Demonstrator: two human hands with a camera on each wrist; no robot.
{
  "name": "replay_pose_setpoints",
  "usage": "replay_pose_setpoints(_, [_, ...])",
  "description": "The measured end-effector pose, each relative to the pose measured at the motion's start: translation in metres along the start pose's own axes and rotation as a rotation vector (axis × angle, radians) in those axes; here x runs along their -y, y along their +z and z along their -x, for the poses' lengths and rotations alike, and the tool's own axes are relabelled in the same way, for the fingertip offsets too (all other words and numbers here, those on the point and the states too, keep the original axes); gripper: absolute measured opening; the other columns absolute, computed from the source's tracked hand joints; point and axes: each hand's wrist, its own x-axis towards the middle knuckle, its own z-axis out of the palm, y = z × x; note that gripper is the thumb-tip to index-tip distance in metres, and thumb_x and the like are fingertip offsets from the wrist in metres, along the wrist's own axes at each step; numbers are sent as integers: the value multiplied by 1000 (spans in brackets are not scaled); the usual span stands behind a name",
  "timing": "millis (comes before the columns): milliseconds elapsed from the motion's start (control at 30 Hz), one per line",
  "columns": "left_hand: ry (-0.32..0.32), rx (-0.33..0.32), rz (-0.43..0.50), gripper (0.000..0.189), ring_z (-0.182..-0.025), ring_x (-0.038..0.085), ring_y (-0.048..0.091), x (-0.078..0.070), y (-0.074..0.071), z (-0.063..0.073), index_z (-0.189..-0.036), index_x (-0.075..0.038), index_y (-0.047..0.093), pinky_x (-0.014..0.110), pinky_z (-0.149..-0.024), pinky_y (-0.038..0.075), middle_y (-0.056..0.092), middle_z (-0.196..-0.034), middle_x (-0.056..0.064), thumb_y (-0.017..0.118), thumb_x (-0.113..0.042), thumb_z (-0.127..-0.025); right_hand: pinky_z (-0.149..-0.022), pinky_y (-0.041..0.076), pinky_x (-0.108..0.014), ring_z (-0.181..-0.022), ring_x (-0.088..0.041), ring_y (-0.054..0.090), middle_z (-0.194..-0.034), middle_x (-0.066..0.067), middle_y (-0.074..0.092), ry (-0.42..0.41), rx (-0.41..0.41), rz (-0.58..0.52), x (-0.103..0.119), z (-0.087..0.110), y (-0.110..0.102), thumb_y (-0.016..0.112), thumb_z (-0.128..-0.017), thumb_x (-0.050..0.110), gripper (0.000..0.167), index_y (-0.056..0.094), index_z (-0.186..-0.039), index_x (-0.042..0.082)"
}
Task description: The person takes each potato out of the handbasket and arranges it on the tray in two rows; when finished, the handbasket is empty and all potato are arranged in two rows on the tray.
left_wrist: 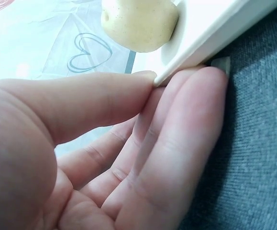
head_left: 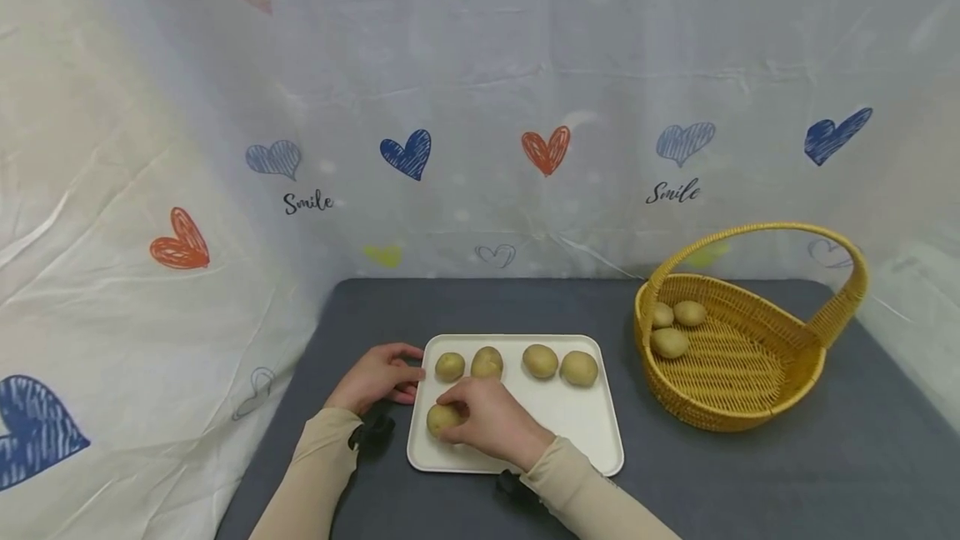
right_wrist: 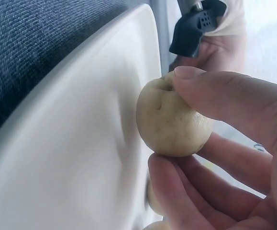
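Note:
My right hand (head_left: 498, 422) pinches a potato (right_wrist: 174, 120) between thumb and fingertips over the near left part of a white tray (head_left: 555, 432). Whether this potato touches the tray surface I cannot tell. Along the tray's far side lies a row of several potatoes (head_left: 540, 362), a wider gap parting the left pair from the right. My left hand (head_left: 382, 377) grips the tray's left edge; in the left wrist view the thumb (left_wrist: 109, 98) is at the rim and the fingers (left_wrist: 191, 110) reach beneath it. Another potato (left_wrist: 140, 24) sits just inside that edge.
A yellow wicker basket (head_left: 742, 419) with a tall arched handle stands right of the tray, holding three potatoes (head_left: 670, 343) at its left side. Dark grey cloth covers the table (head_left: 525, 307). Behind hangs a white curtain (head_left: 480, 73) printed with hearts.

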Motion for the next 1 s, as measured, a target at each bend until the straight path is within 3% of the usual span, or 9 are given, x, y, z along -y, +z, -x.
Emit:
replay_pose_setpoints(233, [2, -3, 6, 49, -75, 20, 76, 0, -1, -1, -143, -2, 64, 35, -70, 69, 75, -93, 15, 80, -13, -98, -76, 52, -14, -87, -1, 66, -103, 8, 82, -12, 1, 37, 0, -1, 3, 95, -80, 19, 34, 84, -112, 12])
replay_pose_setpoints(600, [25, 5, 11, 49, -74, 18, 76, 0, 4, -1, -143, -1, 64, 36, -69, 69, 76, -93, 14, 80, -13, -97, -81, 56, -18, -90, 0, 68, -104, 6, 81, 36, 13, -13, -6, 2, 3, 95, -82, 23, 38, 83, -115, 12])
replay_pose_setpoints(1000, [13, -13, 6, 50, -74, 19, 76, 1, 0, 0, -143, -1, 64, 35, -69, 69, 76, -95, 15, 81, -15, -98, -82, 57, -19, -92, -5, 70, -104, 2, 80, 35, 37, -15, -6, -1, 2, 96, -82, 25, 49, 79, -124, 6])
